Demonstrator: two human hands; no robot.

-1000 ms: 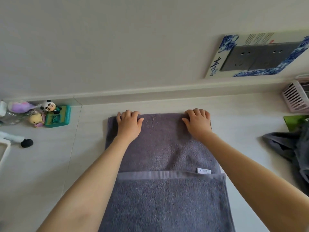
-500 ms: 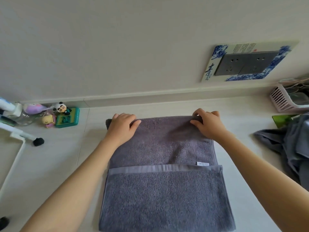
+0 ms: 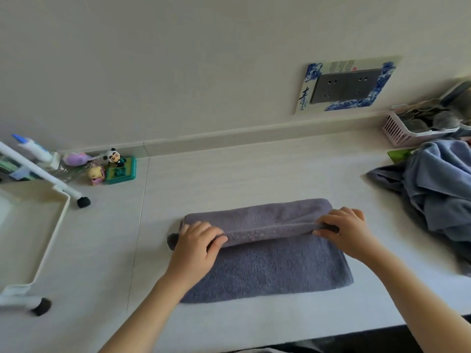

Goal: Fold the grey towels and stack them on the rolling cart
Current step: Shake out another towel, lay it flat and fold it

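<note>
A grey towel (image 3: 265,266) lies flat on the white table (image 3: 229,174), folded into a wide rectangle. Its far edge is lifted and rolled toward me into a ridge. My left hand (image 3: 197,247) pinches the left end of that ridge. My right hand (image 3: 344,231) pinches the right end. A heap of unfolded grey and blue-grey towels (image 3: 438,194) lies at the table's right edge. The white rolling cart (image 3: 43,240) stands at the left, its tray edge and two black casters showing.
Small toy figures and a green box (image 3: 112,168) sit by the back wall at left. A pink slotted basket (image 3: 407,133) stands at the back right. A socket plate with blue-white frame (image 3: 346,85) hangs on the wall. The table's near edge runs along the bottom.
Both hands closed on the towel's far edge and pulled it toward me, starting a fold. The view pulled back, so the cart and the towel heap show more.
</note>
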